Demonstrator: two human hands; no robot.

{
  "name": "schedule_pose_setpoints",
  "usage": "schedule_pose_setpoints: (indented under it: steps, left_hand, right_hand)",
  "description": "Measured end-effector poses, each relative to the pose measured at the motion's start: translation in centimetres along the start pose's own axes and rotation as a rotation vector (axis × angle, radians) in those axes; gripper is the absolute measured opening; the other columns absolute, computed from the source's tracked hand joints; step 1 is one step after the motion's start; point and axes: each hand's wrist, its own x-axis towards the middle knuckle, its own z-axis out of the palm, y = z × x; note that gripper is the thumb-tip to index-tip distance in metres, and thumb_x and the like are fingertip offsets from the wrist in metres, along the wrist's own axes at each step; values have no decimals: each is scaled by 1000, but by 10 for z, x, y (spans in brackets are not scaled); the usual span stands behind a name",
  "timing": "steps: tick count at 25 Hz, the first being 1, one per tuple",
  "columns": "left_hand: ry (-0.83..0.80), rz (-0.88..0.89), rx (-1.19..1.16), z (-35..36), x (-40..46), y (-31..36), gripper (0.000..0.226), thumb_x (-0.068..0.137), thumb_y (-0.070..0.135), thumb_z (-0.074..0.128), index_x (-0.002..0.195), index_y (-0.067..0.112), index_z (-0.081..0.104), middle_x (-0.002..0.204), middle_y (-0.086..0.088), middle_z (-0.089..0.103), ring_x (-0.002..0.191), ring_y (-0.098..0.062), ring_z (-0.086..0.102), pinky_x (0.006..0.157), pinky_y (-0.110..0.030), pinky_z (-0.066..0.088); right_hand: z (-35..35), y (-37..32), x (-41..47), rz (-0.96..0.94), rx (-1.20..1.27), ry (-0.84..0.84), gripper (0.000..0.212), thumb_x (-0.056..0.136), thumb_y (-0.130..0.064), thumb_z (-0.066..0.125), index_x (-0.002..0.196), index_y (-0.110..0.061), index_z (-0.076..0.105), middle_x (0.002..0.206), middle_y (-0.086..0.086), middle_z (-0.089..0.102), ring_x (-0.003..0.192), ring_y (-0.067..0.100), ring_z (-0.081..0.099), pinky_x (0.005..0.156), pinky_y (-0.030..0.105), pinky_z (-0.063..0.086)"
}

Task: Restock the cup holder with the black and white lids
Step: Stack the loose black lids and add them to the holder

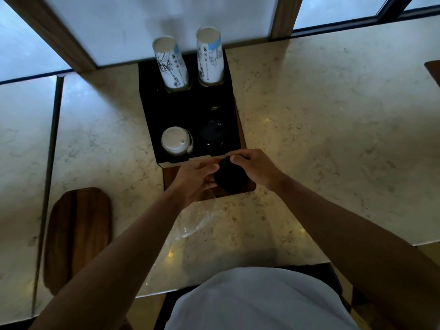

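Observation:
A black cup holder (188,108) stands on the marble counter against the wall. Two stacks of printed paper cups (170,64) (209,55) rise from its rear holes. White lids (176,140) fill the front left hole, and black lids (212,132) lie low in the front right hole. Just in front of the holder, both hands hold a stack of black lids (230,177). My left hand (195,181) grips its left side. My right hand (253,166) curls over its top and right side.
A wooden tray (167,178) lies under the holder's front edge and my hands. Crumpled clear plastic wrap (197,222) sits on the counter (333,139) below my hands. A dark wooden board (77,236) lies at the left. Frosted window panels stand behind.

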Motion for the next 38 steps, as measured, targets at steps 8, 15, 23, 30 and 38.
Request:
schedule_pose_setpoints:
  steps: [8, 15, 23, 30, 38]
  left_hand:
    - [268, 129, -30, -8, 15, 27, 16, 95, 12, 66, 103, -2, 69, 95, -25, 73, 86, -33, 76, 78, -41, 63]
    - [445, 195, -96, -1, 30, 38, 14, 95, 8, 65, 108, 6, 65, 109, -20, 69, 87, -26, 77, 72, -36, 64]
    - [578, 246, 46, -8, 63, 51, 19, 94, 18, 69, 112, 12, 72, 103, -9, 74, 87, -14, 75, 73, -25, 62]
    - [627, 267, 349, -12, 80, 50, 25, 93, 29, 70, 68, 31, 65, 65, 5, 71, 61, -8, 73, 70, -38, 65]
    - [544, 182, 467, -10, 88, 59, 21, 93, 25, 67, 77, 12, 71, 73, -10, 74, 67, -24, 76, 67, -46, 64]
  right_hand:
    - [-2, -27, 34, 85, 187, 15, 43, 92, -33, 67, 131, -18, 58, 117, 3, 67, 105, 18, 67, 88, 39, 59]
    - [9, -32, 48, -3, 100, 217, 40, 90, -32, 69, 126, -17, 59, 115, 4, 69, 101, 16, 69, 80, 35, 62]
    - [33, -49, 71, -100, -320, 379, 45, 100, -26, 51, 144, -14, 50, 128, 12, 59, 113, 20, 61, 96, 35, 54]
    - [38, -46, 78, -60, -398, 389, 41, 103, -21, 45, 143, -13, 48, 128, 13, 62, 113, 24, 61, 94, 40, 54]
    - [37, -42, 84, -57, -518, 361, 42, 104, -17, 43, 145, -6, 46, 127, 18, 64, 113, 27, 63, 92, 30, 49]
